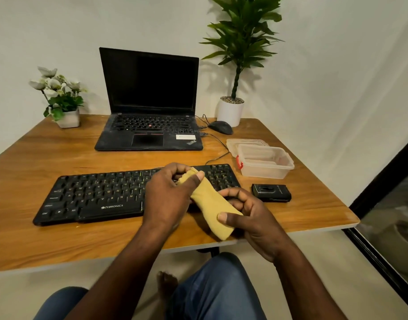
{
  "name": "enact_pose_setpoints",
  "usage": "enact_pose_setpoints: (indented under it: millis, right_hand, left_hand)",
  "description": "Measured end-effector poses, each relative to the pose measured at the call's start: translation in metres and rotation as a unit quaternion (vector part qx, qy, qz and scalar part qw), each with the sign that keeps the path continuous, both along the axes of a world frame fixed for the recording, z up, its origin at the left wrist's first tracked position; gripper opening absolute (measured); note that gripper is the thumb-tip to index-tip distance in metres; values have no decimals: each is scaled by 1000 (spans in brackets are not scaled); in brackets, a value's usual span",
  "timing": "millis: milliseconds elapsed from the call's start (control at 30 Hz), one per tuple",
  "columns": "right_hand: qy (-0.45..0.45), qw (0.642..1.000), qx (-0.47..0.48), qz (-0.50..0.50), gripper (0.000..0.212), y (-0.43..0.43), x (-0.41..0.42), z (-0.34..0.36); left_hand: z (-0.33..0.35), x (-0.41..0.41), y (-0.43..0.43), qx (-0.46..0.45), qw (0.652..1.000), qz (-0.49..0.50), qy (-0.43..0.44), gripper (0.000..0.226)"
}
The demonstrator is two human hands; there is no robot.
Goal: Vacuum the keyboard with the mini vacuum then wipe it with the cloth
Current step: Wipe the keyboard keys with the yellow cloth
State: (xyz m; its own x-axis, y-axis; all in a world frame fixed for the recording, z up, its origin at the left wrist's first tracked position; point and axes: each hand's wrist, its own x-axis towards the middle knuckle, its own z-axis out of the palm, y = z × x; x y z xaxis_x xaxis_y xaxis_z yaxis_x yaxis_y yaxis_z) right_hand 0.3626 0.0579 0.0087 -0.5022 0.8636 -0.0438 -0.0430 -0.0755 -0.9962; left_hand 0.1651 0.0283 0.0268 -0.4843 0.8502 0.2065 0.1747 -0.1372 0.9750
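The left hand (168, 195) and the right hand (251, 220) both grasped the one yellow cloth (211, 205) with curled fingers (233, 195) above the one keyboard (94, 195); one mini vacuum (271, 192) lay beside it on the tabletop (59, 153).

The right middle of the keyboard (94, 195) is hidden behind the left grip (168, 195), the right grip (253, 220) and the cloth (210, 204). Part of the cloth's top end is hidden inside the left grip, and part of its low end is covered by the right grip's thumb. The desk (36, 158) is cut off at the left edge, and the tall plant (242, 38) at the top edge. The words on the white sticker (185, 137) on the laptop (149, 98) are too small to be read, and so are the marks on the mini vacuum (271, 192). The lid (244, 142) is partly hidden behind the clear box (265, 162).
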Motion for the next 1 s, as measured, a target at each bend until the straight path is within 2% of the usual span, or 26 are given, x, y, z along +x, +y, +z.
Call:
enact_pose_setpoints:
  millis: [100, 167, 267, 333, 400, 467, 533, 600, 667, 733, 800, 900, 1000]
  right_hand:
    - [73, 996, -31, -51, 47, 1, 1, -1]
    - [82, 993, -27, -78, 43, 0, 0, -1]
    - [3, 992, 40, -121, 32, -4, -8, -6]
    - [-67, 978, 89, -177, 28, -5, -9, -10]
    - [-137, 951, 140, -240, 27, -2, -1, -12]
    - [-221, 912, 194, -286, 25, 3, 13, -12]
    - [-315, 868, 243, -298, 28, 8, 23, -13]
    - [-371, 822, 297, -314, 35, 11, 27, -15]
    - [-391, 777, 356, -342, 38, 7, 21, -18]
    - [-376, 759, 393, -358, 36, 0, 7, -16]
    - [-356, 765, 429, -322, 28, -10, -12, -11]
    - [-353, 786, 470, -192, 13, -26, -45, -11]
    - [-384, 779, 483, -109, 23, -37, -73, -17]
  left_hand:
    - [3, -11, -5, -19, 999, -27, -35, 14]
    - [1, -17, -12, -37, 997, -63, -24, 17]
    - [-7, -25, -23, -55, 994, -84, 30, 20]
    - [-14, -30, -28, -79, 986, -89, 114, 17]
    - [-22, -33, -32, -110, 953, -96, 266, 20]
    - [-26, -32, -36, -125, 919, -93, 362, 18]
    - [-28, -33, -37, -116, 916, -84, 376, 16]
    - [-32, -33, -36, -102, 918, -76, 375, 15]
    - [-34, -33, -36, -92, 918, -70, 379, 14]
    - [-37, -34, -38, -83, 920, -60, 379, 14]
    - [-39, -38, -40, -73, 919, -43, 385, 14]
    - [-44, -51, -46, -57, 905, -11, 420, 12]
    - [-47, -64, -53, -50, 895, 2, 443, 13]
